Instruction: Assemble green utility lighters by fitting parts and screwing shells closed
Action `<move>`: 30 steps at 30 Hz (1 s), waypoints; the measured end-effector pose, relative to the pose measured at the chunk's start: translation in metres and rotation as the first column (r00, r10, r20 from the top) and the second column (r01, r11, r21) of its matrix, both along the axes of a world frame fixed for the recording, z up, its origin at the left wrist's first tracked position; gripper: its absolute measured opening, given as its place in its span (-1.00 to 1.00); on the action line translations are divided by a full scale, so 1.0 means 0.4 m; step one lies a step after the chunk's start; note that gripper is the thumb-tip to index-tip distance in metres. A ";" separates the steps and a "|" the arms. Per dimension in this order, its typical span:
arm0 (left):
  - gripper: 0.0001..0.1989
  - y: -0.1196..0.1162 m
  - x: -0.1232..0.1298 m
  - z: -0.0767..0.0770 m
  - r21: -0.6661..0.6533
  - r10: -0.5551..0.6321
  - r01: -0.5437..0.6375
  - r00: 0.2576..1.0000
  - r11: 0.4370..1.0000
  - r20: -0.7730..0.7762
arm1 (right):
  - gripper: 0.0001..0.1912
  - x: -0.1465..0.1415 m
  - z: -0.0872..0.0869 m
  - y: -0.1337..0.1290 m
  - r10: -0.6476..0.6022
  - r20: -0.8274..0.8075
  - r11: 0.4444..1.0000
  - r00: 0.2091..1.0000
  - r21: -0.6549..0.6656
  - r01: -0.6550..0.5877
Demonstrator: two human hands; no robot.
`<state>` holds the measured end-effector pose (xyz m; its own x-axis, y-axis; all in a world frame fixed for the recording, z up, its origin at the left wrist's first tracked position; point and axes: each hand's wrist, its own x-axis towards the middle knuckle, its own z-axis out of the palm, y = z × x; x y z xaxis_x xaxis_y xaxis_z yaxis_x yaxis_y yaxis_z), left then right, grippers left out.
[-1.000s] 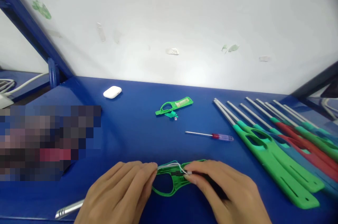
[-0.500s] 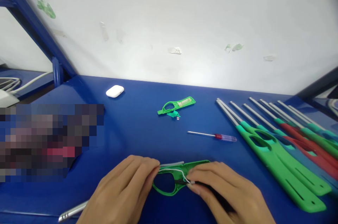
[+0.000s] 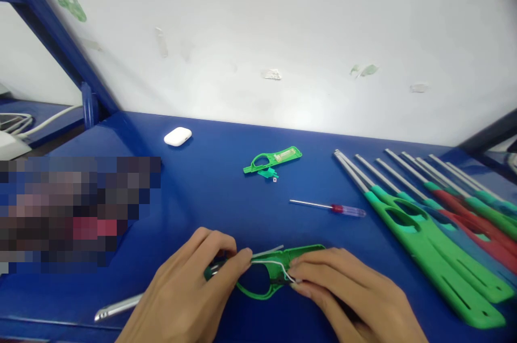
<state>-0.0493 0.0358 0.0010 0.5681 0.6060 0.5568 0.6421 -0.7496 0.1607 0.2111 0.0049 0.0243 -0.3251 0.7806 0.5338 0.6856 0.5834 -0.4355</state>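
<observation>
An opened green long-necked lighter (image 3: 258, 295) lies across the front of the blue table between both hands, its inner side up. My left hand (image 3: 189, 278) pinches its neck end, thumb and fingers around it. The lighter's silver metal tube (image 3: 117, 308) sticks out leftward below that hand. My right hand (image 3: 347, 289) closes on the handle end, fingertips at a dark part inside the shell. A white wire (image 3: 269, 261) runs along the shell from the left thumb to the right fingertips. A thin grey tube (image 3: 270, 252) lies along the shell's upper edge.
Beyond the hands lie the other green half shell (image 3: 288, 155), a teal trigger piece (image 3: 266, 173) and a screwdriver (image 3: 343, 209). Several assembled lighters (image 3: 440, 257) fill the right side. A white earbud case (image 3: 177, 137) sits back left; a pixelated area covers the left.
My left thumb has lifted and moved right along the neck, and the fingers have parted slightly, showing dark green and metal between them. My right hand stays at the handle. The view has shifted slightly.
</observation>
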 end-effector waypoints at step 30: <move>-0.72 -0.039 -0.078 0.013 -0.116 0.065 -0.062 0.998 0.991 0.018 | -0.66 0.013 -0.005 -0.007 0.008 0.038 1.000 0.999 -0.014 -0.008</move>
<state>-0.0805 0.0201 0.0064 0.5149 0.7014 0.4930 0.6830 -0.6831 0.2586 0.2164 0.0023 0.0222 -0.3513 0.7849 0.5104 0.6972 0.5831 -0.4169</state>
